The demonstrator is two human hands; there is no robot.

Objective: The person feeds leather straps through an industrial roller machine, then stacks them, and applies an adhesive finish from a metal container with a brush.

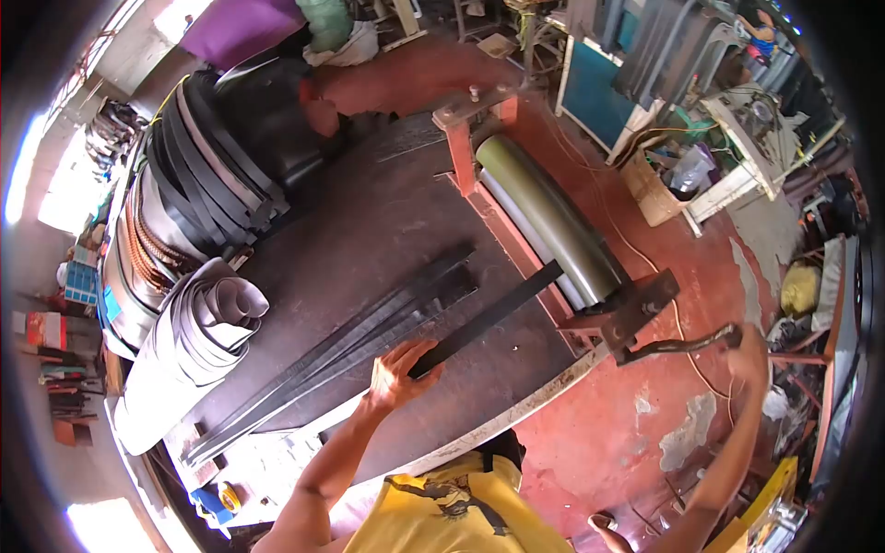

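My left hand (398, 376) is over the dark table, its thumb and fingers around the near end of a black strip (489, 320). The strip's far end meets the rollers of a red-framed hand-cranked roller machine (516, 230). An olive metal roller (548, 212) lies above a paler one in that frame. Off the table's right side, my right hand (749, 358) is closed around the end of the dark bent crank handle (687, 343). More black strips (341, 341) lie in a loose bundle left of my left hand.
Rolled grey sheet (198, 341) and coiled black bands (198, 166) line the table's left side. A tape roll (229, 498) sits at the near left corner. A wooden box (650, 189) and a teal-panelled cabinet (590, 97) stand beyond the machine on the red floor.
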